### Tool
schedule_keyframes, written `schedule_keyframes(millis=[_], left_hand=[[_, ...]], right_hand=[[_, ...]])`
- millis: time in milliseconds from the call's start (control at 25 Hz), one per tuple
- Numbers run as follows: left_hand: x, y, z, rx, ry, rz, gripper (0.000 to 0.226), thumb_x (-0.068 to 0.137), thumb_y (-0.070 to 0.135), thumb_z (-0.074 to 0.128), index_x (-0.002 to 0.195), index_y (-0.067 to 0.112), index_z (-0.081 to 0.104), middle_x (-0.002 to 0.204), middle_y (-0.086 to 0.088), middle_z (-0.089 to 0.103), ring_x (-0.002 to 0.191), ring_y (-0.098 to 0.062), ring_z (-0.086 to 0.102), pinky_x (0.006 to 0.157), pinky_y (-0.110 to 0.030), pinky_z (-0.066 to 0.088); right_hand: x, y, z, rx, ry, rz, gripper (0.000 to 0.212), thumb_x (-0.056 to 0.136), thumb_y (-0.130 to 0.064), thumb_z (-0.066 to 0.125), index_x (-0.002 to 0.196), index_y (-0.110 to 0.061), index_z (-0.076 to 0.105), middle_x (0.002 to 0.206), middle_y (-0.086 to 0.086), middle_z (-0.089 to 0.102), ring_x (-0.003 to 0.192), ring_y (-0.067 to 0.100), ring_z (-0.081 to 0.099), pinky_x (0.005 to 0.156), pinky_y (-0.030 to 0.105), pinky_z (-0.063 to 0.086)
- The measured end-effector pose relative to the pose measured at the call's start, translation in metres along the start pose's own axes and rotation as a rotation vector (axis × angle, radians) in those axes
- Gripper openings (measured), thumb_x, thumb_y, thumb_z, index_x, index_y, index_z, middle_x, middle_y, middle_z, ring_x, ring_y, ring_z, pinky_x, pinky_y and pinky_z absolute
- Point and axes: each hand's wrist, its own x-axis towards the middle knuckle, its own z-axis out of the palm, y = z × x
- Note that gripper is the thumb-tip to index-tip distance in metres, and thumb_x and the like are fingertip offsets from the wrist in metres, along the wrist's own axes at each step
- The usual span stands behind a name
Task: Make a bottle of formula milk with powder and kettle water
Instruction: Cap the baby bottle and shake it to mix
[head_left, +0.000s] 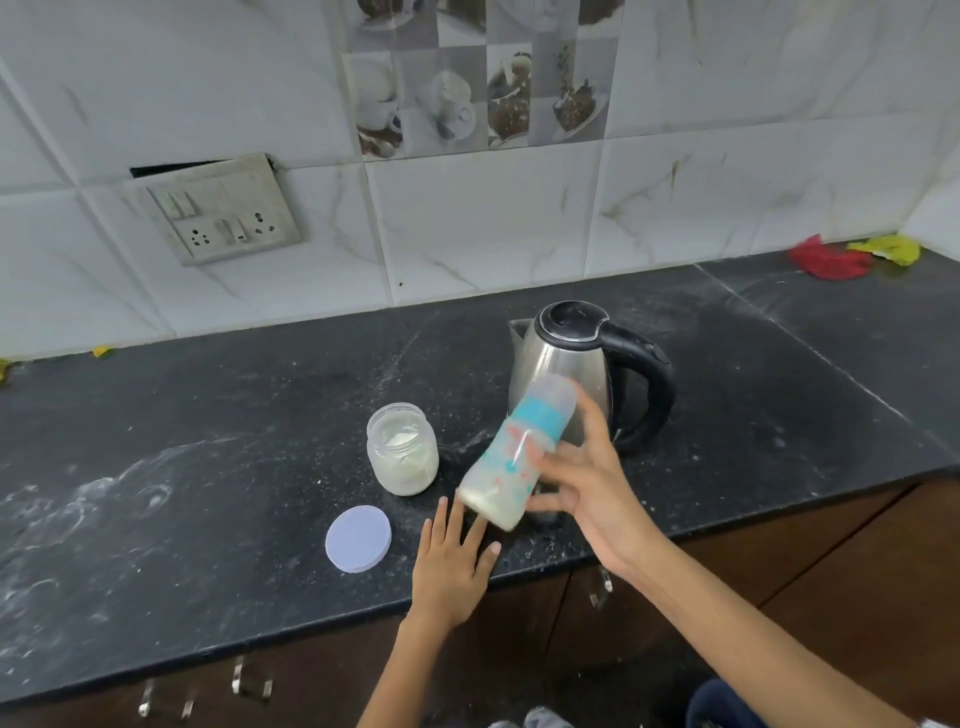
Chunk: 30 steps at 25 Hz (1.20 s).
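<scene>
A clear baby bottle (511, 457) with a teal collar and a translucent cap tilts to the right above the counter, blurred, with milky liquid in its base. My right hand (582, 483) is shut on its right side. My left hand (452, 556) lies flat and open on the counter just below the bottle's base. An open glass jar of white powder (401, 448) stands left of the bottle. Its pale lilac lid (358, 539) lies flat nearer the counter's front. A steel kettle (566, 364) with a black handle and shut lid stands behind the bottle.
The black stone counter (208, 467) carries white powder smears at the left. A tiled wall with a switch and socket plate (218, 210) is behind. Red and yellow wrappers (852, 254) lie in the far right corner. Brown cabinet doors with metal handles (249, 680) run below.
</scene>
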Motion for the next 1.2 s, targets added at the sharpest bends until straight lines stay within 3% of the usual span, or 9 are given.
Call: schedule_keyframes(millis=[80,240,360,520,600,720,960,1120,1200], left_hand=[[0.001,0.0,0.0,0.004,-0.008,0.007,0.056,0.099,0.051,0.021,0.149,0.036,-0.001,0.16,0.0,-0.01,0.147,-0.022,-0.014,0.118,-0.039,-0.007],[-0.002,0.003,-0.003,-0.105,0.032,-0.007,0.057,0.099,0.047,0.033,0.15,0.026,0.018,0.16,-0.005,0.012,0.147,-0.027,0.004,0.121,-0.042,0.003],[-0.001,0.002,-0.003,-0.03,-0.006,0.011,0.056,0.1,0.049,0.024,0.15,0.033,0.006,0.159,0.001,-0.009,0.147,-0.024,-0.01,0.118,-0.039,-0.007],[-0.006,0.007,-0.009,-0.31,0.068,-0.015,0.059,0.096,0.04,0.046,0.148,0.022,0.025,0.157,-0.007,0.024,0.145,-0.028,0.016,0.118,-0.046,0.017],[-0.006,0.005,-0.009,-0.182,0.056,0.002,0.061,0.098,0.044,0.039,0.15,0.026,0.015,0.16,-0.005,0.011,0.148,-0.026,0.003,0.12,-0.045,0.008],[-0.002,0.004,-0.006,-0.042,0.001,0.004,0.058,0.099,0.05,0.023,0.148,0.035,-0.005,0.16,0.0,-0.013,0.146,-0.021,-0.017,0.118,-0.039,-0.008],[-0.001,0.003,-0.004,0.01,-0.026,-0.001,0.055,0.099,0.051,0.02,0.149,0.035,0.002,0.159,0.0,-0.017,0.146,-0.021,-0.018,0.118,-0.039,-0.008],[-0.001,0.002,-0.003,0.017,-0.036,0.001,0.056,0.099,0.052,0.019,0.148,0.038,-0.003,0.159,0.001,-0.017,0.145,-0.021,-0.02,0.117,-0.038,-0.009],[0.0,0.002,-0.003,0.021,-0.031,0.0,0.056,0.099,0.052,0.019,0.148,0.039,-0.004,0.159,0.001,-0.016,0.145,-0.021,-0.019,0.117,-0.038,-0.01]], right_hand=[[0.004,-0.002,0.0,0.089,0.098,-0.035,0.076,0.08,-0.014,0.071,0.138,-0.047,0.034,0.125,0.007,0.064,0.108,0.029,0.068,0.074,0.049,0.06],[-0.002,0.005,0.006,-0.086,-0.043,0.042,0.08,0.079,-0.019,0.076,0.139,-0.048,0.032,0.12,0.005,0.068,0.11,0.027,0.068,0.075,0.051,0.06],[0.001,0.0,0.002,0.027,0.08,-0.005,0.078,0.081,-0.016,0.071,0.142,-0.045,0.031,0.124,0.008,0.065,0.111,0.03,0.067,0.077,0.051,0.059],[-0.006,0.006,0.007,-0.135,-0.084,0.131,0.084,0.067,-0.028,0.082,0.138,-0.04,0.039,0.116,0.006,0.072,0.107,0.025,0.069,0.074,0.044,0.061],[-0.006,0.007,0.007,-0.093,-0.058,0.162,0.069,0.06,-0.034,0.083,0.124,-0.026,0.059,0.107,0.002,0.075,0.102,0.021,0.072,0.072,0.034,0.061],[0.002,0.003,0.005,0.001,-0.004,0.23,0.042,0.059,-0.037,0.08,0.099,-0.026,0.074,0.093,-0.003,0.078,0.093,0.014,0.074,0.066,0.029,0.06],[0.0,-0.003,-0.014,0.091,-0.009,0.374,0.055,0.079,-0.023,0.067,0.131,-0.018,0.05,0.111,0.009,0.074,0.102,0.025,0.072,0.073,0.04,0.061],[0.008,-0.018,-0.021,0.039,-0.023,0.179,0.09,0.076,-0.015,0.07,0.142,-0.053,0.023,0.119,0.003,0.07,0.109,0.028,0.068,0.071,0.048,0.06],[0.009,-0.011,-0.015,0.089,0.021,0.096,0.088,0.076,-0.011,0.072,0.138,-0.056,0.029,0.124,0.007,0.064,0.11,0.031,0.067,0.069,0.053,0.059]])
